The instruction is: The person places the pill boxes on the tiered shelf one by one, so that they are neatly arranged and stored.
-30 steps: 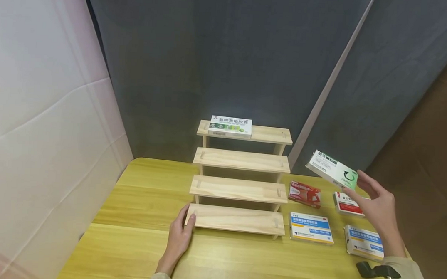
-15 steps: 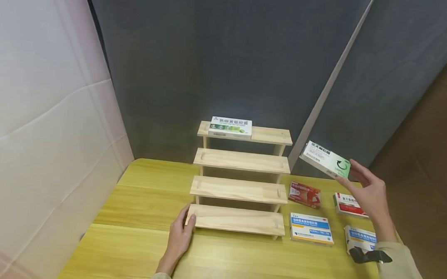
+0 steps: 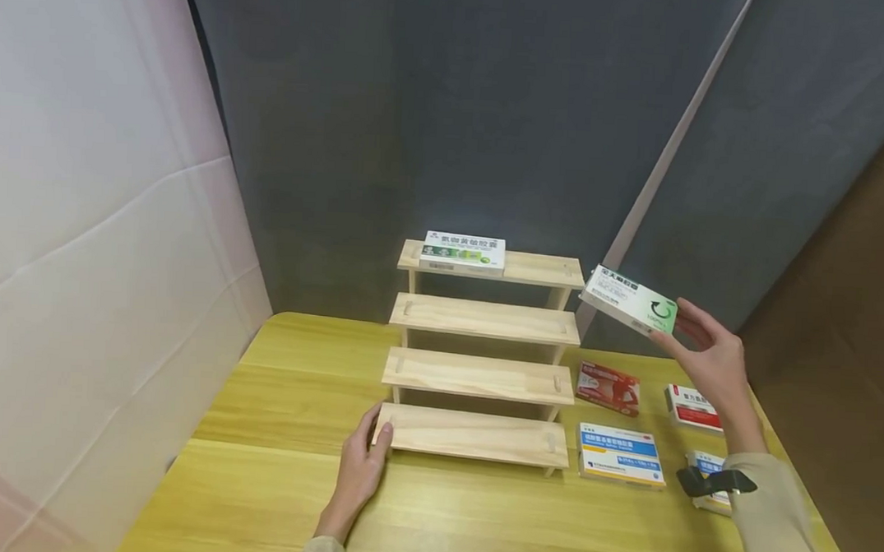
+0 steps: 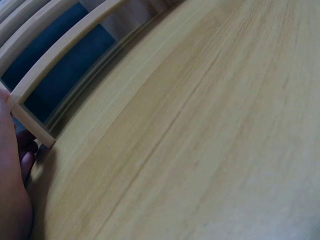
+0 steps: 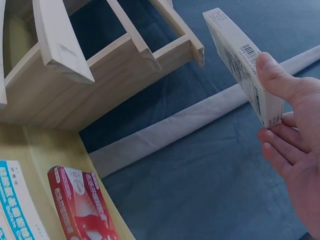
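A stepped wooden display rack (image 3: 482,376) stands on the table. On the left end of its lowest shelf my left hand (image 3: 362,462) keeps its grip, thumb on top; the left wrist view shows the fingers (image 4: 27,150) beside the rack's end. My right hand (image 3: 713,354) pinches a white and green medicine box (image 3: 629,300) by its right end, up in the air to the right of the top shelf. In the right wrist view the thumb (image 5: 275,75) lies on the box's barcode side. Another white and green medicine box (image 3: 463,254) lies on the top shelf's left part.
Right of the rack lie a red medicine box (image 3: 607,388), a blue and white box (image 3: 622,454), a red and white box (image 3: 694,407) and another blue and white box (image 3: 712,506), partly behind the right forearm. A dark curtain (image 3: 329,139) hangs behind the table (image 3: 256,465).
My right hand has carried the medicine box left and slightly up, toward the rack's top shelf. The left hand keeps its place on the lowest shelf.
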Tool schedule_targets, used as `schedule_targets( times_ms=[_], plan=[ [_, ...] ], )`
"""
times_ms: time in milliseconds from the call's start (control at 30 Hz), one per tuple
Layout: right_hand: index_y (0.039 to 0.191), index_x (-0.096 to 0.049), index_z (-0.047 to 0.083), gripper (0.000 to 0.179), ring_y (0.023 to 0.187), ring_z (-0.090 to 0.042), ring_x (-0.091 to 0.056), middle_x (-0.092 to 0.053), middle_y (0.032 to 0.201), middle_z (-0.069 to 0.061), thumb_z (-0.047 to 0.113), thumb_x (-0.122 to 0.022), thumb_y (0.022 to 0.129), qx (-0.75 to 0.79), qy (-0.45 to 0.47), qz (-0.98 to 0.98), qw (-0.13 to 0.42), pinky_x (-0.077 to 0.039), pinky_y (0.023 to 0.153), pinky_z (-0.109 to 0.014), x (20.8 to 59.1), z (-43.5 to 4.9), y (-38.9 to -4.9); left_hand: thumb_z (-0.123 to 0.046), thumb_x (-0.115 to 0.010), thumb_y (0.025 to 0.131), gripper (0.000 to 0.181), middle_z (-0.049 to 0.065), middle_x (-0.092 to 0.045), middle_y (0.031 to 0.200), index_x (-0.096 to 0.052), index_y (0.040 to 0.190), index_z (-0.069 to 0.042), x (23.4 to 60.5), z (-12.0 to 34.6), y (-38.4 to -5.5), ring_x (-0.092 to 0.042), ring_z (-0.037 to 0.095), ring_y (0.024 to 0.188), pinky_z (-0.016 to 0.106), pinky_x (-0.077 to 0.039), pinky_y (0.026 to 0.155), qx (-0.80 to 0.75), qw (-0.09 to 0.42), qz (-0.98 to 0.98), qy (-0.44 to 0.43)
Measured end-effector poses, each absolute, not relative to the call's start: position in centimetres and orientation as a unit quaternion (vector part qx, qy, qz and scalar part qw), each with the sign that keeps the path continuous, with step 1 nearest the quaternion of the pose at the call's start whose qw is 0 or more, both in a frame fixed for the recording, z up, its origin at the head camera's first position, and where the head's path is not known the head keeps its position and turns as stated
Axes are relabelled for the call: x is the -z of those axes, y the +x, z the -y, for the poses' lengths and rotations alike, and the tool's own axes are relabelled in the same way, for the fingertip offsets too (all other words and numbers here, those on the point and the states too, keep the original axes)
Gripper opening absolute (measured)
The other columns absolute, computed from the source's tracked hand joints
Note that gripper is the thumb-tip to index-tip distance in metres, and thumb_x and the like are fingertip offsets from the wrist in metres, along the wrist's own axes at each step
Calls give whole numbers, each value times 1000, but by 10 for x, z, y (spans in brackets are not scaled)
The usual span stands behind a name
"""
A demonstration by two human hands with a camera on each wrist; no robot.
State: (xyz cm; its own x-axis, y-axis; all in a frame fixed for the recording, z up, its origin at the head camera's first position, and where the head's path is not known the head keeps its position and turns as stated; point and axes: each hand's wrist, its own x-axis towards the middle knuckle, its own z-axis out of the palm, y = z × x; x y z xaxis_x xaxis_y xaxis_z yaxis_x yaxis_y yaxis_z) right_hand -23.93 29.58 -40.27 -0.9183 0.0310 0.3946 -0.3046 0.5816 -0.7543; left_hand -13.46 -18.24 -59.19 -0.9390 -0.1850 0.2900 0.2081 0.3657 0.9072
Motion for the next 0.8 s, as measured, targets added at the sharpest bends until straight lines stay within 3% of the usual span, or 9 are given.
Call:
schedule_targets(
  times_ms=[133, 233, 367, 500, 633, 800],
  plan=[
    [151, -48, 11, 69, 128, -8, -61, -58, 145, -18, 28, -77, 92, -447, 78, 872, 185, -43, 90, 1, 398, -288, -245, -18, -53, 106, 46, 23, -58, 143, -47, 146, 4, 591, 182, -135, -51, 36, 138, 16, -32, 114, 563, 174, 808, -4],
    [152, -47, 10, 70, 128, -9, -61, -57, 145, -21, 30, -77, 92, -447, 78, 873, 178, -43, 89, 2, 394, -283, -250, -17, -52, 106, 47, 23, -58, 143, -46, 146, 6, 590, 181, -135, -50, 37, 138, 22, -33, 116, 563, 173, 808, -3],
    [152, -46, 11, 70, 130, -14, -60, -57, 145, -21, 30, -76, 92, -448, 88, 873, 169, -43, 88, 2, 392, -278, -256, -18, -52, 107, 47, 23, -57, 143, -46, 146, 6, 591, 181, -134, -50, 38, 138, 44, -36, 118, 564, 175, 807, -8],
    [153, -45, 10, 71, 134, -26, -57, -56, 146, -20, 30, -76, 93, -447, 94, 875, 158, -46, 91, -2, 390, -274, -262, -18, -53, 106, 47, 24, -57, 143, -47, 146, 6, 591, 181, -135, -51, 39, 138, 49, -36, 117, 566, 177, 805, -8],
    [155, -42, 13, 73, 136, -36, -53, -54, 149, -18, 33, -74, 94, -443, 98, 880, 142, -52, 101, -18, 387, -270, -268, -17, -54, 106, 47, 23, -57, 144, -47, 146, 5, 591, 181, -135, -51, 37, 138, 41, -37, 117, 564, 177, 806, -5],
    [157, -40, 13, 75, 138, -36, -51, -52, 151, -17, 35, -74, 94, -443, 108, 881, 126, -52, 108, -36, 381, -263, -275, -17, -53, 106, 46, 22, -59, 142, -48, 146, 5, 592, 182, -135, -51, 36, 138, 17, -33, 114, 558, 181, 810, -4]
  ],
)
